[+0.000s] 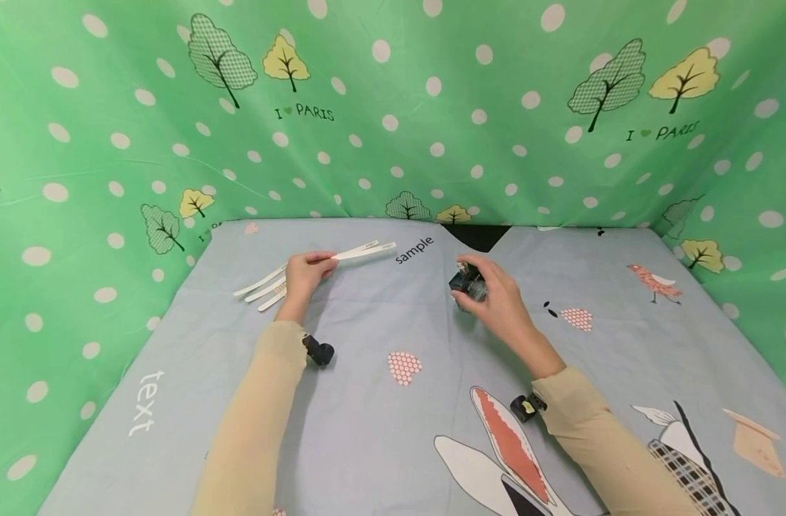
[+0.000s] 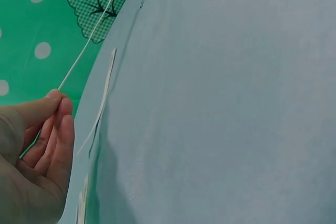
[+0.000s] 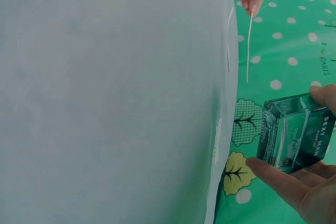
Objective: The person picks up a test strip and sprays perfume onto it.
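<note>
Green polka-dot curtain (image 1: 393,129) backs a grey-blue printed bedsheet (image 1: 360,430). At ten o'clock from the dotted heart print (image 1: 404,368), the left hand (image 1: 307,276) pinches a white paper strip (image 3: 248,48), partly blocking loose strips (image 1: 266,289); at one o'clock, the right hand (image 1: 496,290) grips a glass perfume bottle (image 3: 296,130) between thumb and fingers.

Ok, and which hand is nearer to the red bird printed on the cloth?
Right. In the head view, the right hand, gripping the bottle, is left of the bird; the left hand, pinching a paper strip, is much farther left.
</note>
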{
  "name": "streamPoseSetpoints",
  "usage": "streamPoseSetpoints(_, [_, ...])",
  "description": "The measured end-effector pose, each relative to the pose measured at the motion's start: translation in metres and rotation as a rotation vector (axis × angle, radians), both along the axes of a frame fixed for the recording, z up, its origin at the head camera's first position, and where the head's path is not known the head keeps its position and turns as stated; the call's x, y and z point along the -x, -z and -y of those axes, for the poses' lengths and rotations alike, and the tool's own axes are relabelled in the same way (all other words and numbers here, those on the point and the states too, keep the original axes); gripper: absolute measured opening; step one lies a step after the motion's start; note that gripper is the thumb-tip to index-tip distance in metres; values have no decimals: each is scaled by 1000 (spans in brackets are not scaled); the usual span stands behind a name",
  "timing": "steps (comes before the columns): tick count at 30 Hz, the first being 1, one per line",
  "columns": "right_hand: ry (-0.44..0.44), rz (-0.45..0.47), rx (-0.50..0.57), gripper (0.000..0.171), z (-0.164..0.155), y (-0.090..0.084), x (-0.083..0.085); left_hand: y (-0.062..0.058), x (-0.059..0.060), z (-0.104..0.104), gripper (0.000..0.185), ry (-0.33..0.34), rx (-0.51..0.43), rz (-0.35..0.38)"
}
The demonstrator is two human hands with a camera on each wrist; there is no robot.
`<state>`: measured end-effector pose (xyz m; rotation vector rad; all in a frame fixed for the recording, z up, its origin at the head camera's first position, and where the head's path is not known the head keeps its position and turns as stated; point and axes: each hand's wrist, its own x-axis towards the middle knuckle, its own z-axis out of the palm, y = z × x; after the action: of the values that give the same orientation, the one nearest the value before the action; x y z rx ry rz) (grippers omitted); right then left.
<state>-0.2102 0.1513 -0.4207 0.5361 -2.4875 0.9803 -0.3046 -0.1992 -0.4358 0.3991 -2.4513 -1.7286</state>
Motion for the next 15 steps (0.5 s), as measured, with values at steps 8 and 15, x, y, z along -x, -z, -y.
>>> streamPoseSetpoints(8, [4, 10, -3, 56, 0, 0, 1, -6, -2, -4, 26, 15, -10, 10])
streamPoseSetpoints(15, [6, 16, -5, 56, 0, 0, 1, -8, -4, -5, 26, 23, -4, 9])
